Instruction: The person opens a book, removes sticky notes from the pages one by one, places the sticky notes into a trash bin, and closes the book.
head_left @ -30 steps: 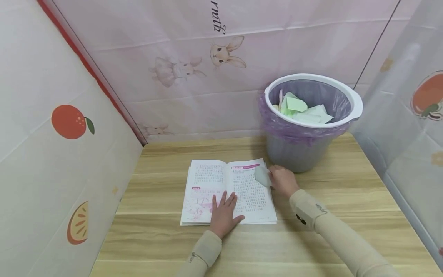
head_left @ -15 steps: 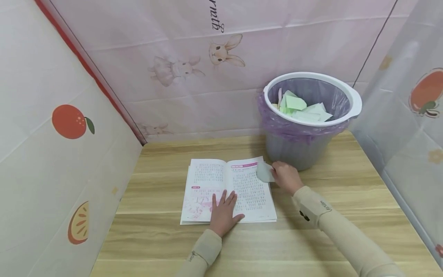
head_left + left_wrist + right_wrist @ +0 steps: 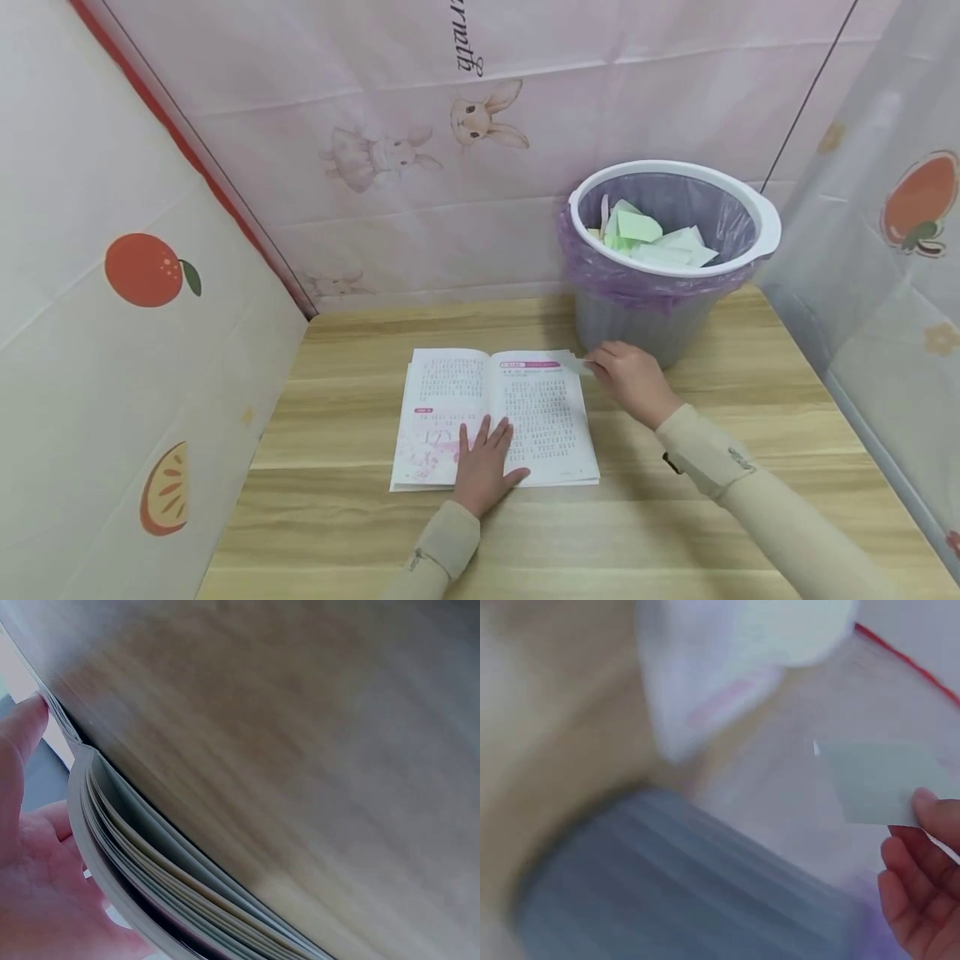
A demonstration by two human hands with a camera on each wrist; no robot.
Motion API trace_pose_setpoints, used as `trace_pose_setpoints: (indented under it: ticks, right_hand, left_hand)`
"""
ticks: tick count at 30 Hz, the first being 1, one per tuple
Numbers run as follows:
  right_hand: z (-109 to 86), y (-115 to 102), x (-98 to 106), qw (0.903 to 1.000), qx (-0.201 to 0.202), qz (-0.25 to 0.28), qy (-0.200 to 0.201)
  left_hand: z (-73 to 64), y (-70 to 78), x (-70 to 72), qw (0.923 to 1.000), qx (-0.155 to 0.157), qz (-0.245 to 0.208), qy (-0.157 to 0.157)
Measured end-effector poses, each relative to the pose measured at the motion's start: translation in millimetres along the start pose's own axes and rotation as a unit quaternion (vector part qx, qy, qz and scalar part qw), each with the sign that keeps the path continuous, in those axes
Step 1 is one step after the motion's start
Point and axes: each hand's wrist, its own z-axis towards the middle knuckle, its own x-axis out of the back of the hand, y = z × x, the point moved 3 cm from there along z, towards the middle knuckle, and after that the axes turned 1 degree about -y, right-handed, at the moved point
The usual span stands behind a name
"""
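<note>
An open book with printed text and pink illustrations lies on the wooden table. My left hand rests flat on it near the lower middle, fingers spread. Page edges of the book cross the left wrist view, with the left hand beside them. At the book's upper right corner, my right hand pinches a pale green slip of paper between thumb and fingers. From the head view this slip looks thin, turned nearly edge-on.
Behind the right hand stands a grey bin with a white rim and purple liner. Several pale green papers lie inside. Printed sheets hang as walls at the back and both sides.
My right hand has moved slightly up and to the right with the slip, which has tilted from broad face to nearly edge-on. The left hand has stayed on the book.
</note>
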Motion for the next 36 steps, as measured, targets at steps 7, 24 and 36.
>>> trace_pose_setpoints:
  ticks: [7, 24, 36]
  right_hand:
    - [44.5, -28.0, 93.8, 0.9769, 0.102, -0.011, 0.188]
    - [82.4, 51.8, 138.6, 0.9725, -0.192, -0.064, 0.115]
    - [52.1, 9.6, 134.3, 0.9704, -0.161, -0.006, 0.180]
  left_hand:
    - [-0.5, 0.1, 2.7, 0.9999, 0.001, -0.011, -0.001]
    - [-0.3, -2.8, 0.1, 0.9999, 0.001, 0.010, -0.007]
    - [-1.0, -4.6, -1.0, 0.9998, -0.004, 0.021, 0.000]
